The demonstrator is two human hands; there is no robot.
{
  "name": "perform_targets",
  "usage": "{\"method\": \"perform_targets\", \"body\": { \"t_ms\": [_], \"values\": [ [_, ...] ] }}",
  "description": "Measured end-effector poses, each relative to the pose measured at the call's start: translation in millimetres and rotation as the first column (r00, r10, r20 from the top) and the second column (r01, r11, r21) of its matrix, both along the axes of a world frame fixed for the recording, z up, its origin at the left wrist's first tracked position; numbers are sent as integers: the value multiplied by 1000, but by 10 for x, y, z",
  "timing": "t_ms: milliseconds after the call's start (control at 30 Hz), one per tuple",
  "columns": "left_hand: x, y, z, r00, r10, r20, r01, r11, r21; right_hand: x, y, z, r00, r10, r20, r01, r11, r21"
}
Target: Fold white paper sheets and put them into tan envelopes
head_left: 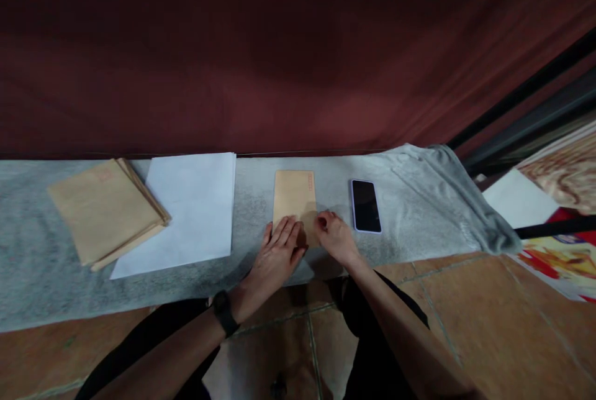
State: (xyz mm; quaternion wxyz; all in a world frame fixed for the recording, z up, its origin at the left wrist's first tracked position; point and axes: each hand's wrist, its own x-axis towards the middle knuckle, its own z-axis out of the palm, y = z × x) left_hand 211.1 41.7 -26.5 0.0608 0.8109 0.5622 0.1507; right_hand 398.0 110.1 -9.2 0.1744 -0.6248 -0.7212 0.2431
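A brown envelope (293, 192) with small red print at its top right lies upright on the grey cloth. My left hand (280, 250), fingers spread, rests flat on its lower left part. At the envelope's lower right edge is my right hand (336, 236), its fingers curled together; whether they pinch the paper is too small to tell. A phone (365, 206) with a dark screen and a pale purple edge lies to the right of my right hand.
White paper sheets (195, 207) lie at the left, partly under a stack of brown envelopes (105, 210). A dark red curtain (279, 77) hangs behind the cloth-covered surface (410, 201). Black bars and colourful printed sheets (559, 257) are at the far right.
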Motion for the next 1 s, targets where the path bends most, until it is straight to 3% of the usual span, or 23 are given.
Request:
{"method": "perform_targets", "body": {
  "t_ms": [233,433,533,633,733,800,867,933,1000],
  "values": [
    [-111,79,21,997,7,74,-7,1000,8,-100,-13,-22,943,-109,-315,88,993,-82],
    [-97,98,45,977,33,211,-18,997,-72,-221,-22,-123,726,-233,-647,9,944,-330],
    [-64,161,63,918,94,385,-74,995,-67,-213,19,-92,650,-261,-714,-11,936,-352],
    [-44,270,86,757,216,617,-205,975,-89,-96,83,-17,618,-274,-737,37,946,-321],
    [-5,383,107,455,391,800,-266,917,-297,60,150,1,610,-263,-748,95,961,-261],
    [56,439,124,244,499,831,-130,866,-482,142,190,-41,636,-240,-733,138,970,-199],
    [143,482,143,102,578,810,77,807,-586,200,212,-99,712,-223,-666,170,975,-144],
    [242,523,159,24,614,789,186,772,-607,245,206,-131,787,-215,-579,174,977,-125],
    [341,571,163,-10,612,791,191,777,-600,291,170,-108,854,-203,-479,189,979,-78]
  ]
}}
